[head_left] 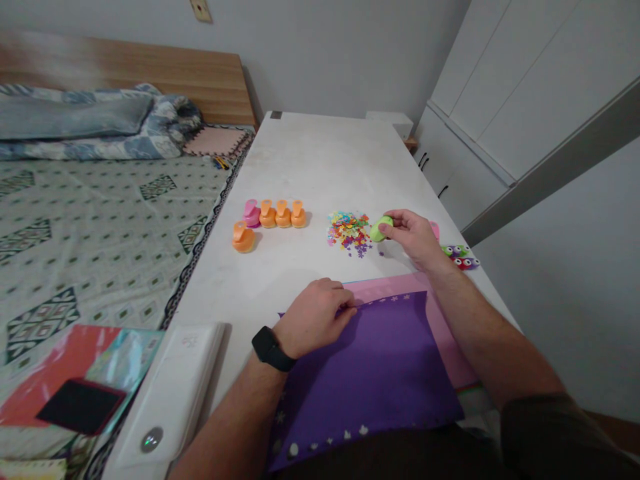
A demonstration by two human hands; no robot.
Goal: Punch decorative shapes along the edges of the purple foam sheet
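Observation:
My right hand point(411, 235) is closed around a light green craft punch point(381, 229), just above the table beside a pile of small multicoloured paper cutouts point(348, 230). My left hand point(320, 313), a black watch on its wrist, has its fingers curled and pinching the far edge of a purple sheet point(370, 367). Small shapes are punched along several edges of that sheet. Pink paper point(447, 333) lies beneath it. To the left of the cutouts stand several orange craft punches point(283, 215) and a pink punch point(251, 214).
A white rectangular device point(175, 387) lies along the table's left edge. At the right edge are toys with googly eyes point(460, 257). A phone point(81, 405) rests on colored packs on the bed. White cabinets point(500, 87) stand at the right.

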